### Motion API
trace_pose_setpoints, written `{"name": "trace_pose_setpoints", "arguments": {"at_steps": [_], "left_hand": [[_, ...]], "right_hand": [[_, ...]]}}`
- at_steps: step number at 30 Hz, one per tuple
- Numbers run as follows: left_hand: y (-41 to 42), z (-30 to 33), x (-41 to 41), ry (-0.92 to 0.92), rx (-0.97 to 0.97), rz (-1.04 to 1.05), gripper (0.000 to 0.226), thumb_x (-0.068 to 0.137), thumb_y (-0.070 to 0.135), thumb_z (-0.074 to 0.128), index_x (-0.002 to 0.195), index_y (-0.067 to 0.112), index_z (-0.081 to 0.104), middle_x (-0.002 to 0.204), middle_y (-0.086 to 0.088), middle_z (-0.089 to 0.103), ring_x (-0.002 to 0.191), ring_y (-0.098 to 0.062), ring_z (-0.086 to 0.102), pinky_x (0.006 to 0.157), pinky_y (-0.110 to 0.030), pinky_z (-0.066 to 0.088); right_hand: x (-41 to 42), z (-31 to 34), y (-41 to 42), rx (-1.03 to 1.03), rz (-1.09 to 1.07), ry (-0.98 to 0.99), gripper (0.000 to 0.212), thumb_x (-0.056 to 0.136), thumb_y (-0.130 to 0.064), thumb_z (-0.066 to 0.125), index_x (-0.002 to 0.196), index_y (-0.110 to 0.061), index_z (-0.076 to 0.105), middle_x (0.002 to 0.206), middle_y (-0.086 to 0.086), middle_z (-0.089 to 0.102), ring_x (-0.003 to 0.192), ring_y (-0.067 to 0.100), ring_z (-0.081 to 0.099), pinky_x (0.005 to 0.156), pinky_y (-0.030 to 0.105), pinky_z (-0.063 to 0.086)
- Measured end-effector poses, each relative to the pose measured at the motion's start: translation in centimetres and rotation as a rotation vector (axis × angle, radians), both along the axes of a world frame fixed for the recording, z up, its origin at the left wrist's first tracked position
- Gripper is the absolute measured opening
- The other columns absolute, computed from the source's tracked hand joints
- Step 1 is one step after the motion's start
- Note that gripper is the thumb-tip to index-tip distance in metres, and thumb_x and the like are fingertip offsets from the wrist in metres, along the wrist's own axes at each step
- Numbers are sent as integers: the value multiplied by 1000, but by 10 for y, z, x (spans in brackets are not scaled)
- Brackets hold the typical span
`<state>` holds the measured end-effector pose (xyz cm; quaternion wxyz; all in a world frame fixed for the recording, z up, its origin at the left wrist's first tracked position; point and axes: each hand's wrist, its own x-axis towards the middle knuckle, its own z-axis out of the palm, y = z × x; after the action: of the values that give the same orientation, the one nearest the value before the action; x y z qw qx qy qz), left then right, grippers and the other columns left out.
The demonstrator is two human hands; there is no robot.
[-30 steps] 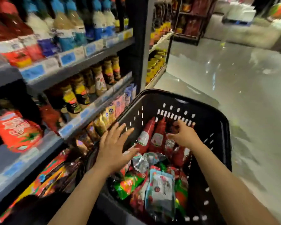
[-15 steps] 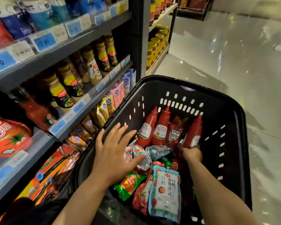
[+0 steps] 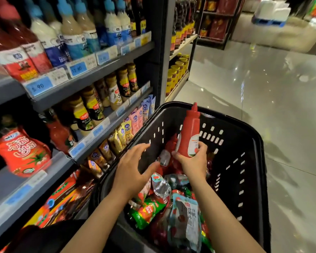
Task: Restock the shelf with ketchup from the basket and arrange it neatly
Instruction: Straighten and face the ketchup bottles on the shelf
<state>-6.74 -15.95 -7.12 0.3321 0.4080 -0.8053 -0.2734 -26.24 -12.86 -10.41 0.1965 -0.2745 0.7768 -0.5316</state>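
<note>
My right hand [image 3: 194,161] grips a red ketchup squeeze bottle [image 3: 190,132] by its lower body and holds it upright above the black plastic basket [image 3: 244,161]. My left hand [image 3: 133,167] hovers open with spread fingers over the basket's left side, holding nothing. More red ketchup bottles [image 3: 167,152] lean against the basket's far wall, partly hidden behind my hands. Sauce pouches [image 3: 185,216] lie in the near part of the basket. The shelf [image 3: 49,172] on the left carries a red ketchup pouch [image 3: 24,152] and a red bottle [image 3: 60,134].
Upper shelves hold sauce and dressing bottles [image 3: 91,105] with blue price tags [image 3: 77,69]. Small sachets [image 3: 128,128] hang below the middle shelf, close to the basket's left rim. Shiny open floor [image 3: 263,88] stretches to the right, with another shelving unit [image 3: 179,70] beyond.
My right hand has lifted one ketchup bottle up out of the row in the basket. My left hand stayed open over the basket's left side. The view tilted upward.
</note>
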Motion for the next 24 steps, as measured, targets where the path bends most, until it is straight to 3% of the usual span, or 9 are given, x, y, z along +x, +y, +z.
{"name": "trace_pose_setpoints", "arguments": {"at_steps": [2, 4, 6, 9, 11, 13, 16, 20, 24], "left_hand": [[4, 16, -5, 234, 220, -17, 53, 74, 63, 60, 122, 50, 43, 127, 21, 50, 114, 1, 53, 96, -17, 41], [5, 27, -8, 466, 401, -76, 56, 75, 52, 73, 122, 47, 43, 125, 6, 59, 107, -7, 62, 90, -26, 48], [4, 32, -4, 630, 390, -3, 57, 70, 38, 79, 119, 34, 49, 110, 0, 70, 96, -13, 69, 82, -32, 55], [15, 40, -9, 761, 307, 32, 71, 59, 26, 89, 119, 19, 52, 98, 0, 69, 86, -12, 69, 74, -30, 56], [8, 43, -6, 848, 303, 210, 68, 61, 17, 89, 118, 18, 52, 102, 2, 67, 89, -9, 68, 78, -26, 55], [10, 48, 10, 833, 338, 76, 53, 64, 12, 84, 107, 26, 56, 90, 7, 72, 82, -12, 69, 74, -30, 58], [-6, 39, 29, 879, 478, 115, 57, 59, 15, 86, 107, 30, 58, 93, 8, 74, 84, -12, 71, 70, -27, 58], [-2, 28, 21, 755, 422, 128, 65, 54, 37, 79, 115, 35, 55, 101, 11, 71, 89, -10, 70, 69, -20, 54], [-6, 27, 20, 774, 397, 169, 62, 55, 35, 77, 113, 33, 56, 100, 13, 72, 88, -9, 70, 69, -21, 55]], "right_hand": [[25, 25, 5, -90, 133, 57, 73, 51, -38, 86, 106, -38, 38, 105, -5, 57, 92, 14, 60, 78, 32, 51], [53, 45, 10, -167, 315, 108, 67, 50, -37, 83, 102, -43, 41, 101, -7, 57, 91, 16, 60, 76, 39, 53], [80, 56, 17, -234, 484, 188, 61, 51, -33, 79, 101, -42, 46, 99, -9, 56, 92, 19, 59, 77, 45, 52], [92, 68, 23, -251, 702, 292, 71, 54, -29, 76, 120, -26, 50, 112, -10, 53, 106, 13, 53, 90, 31, 47], [77, 75, 18, -153, 900, 232, 78, 59, -28, 85, 128, -23, 50, 120, -7, 55, 111, 8, 53, 93, 22, 44], [52, 73, 2, 0, 980, 96, 62, 67, -26, 84, 121, -29, 55, 117, -8, 58, 105, 6, 56, 86, 14, 45], [4, 32, -30, 158, 617, -113, 46, 78, -24, 76, 120, -20, 57, 115, -1, 59, 99, 12, 56, 78, 17, 47], [-45, -45, -61, 476, 58, -32, 47, 82, -35, 68, 117, -6, 55, 116, 13, 62, 105, 31, 59, 87, 37, 48], [-61, -87, -89, 658, 14, -130, 56, 90, -44, 55, 123, 2, 56, 126, 21, 58, 115, 38, 54, 94, 38, 43]]}}
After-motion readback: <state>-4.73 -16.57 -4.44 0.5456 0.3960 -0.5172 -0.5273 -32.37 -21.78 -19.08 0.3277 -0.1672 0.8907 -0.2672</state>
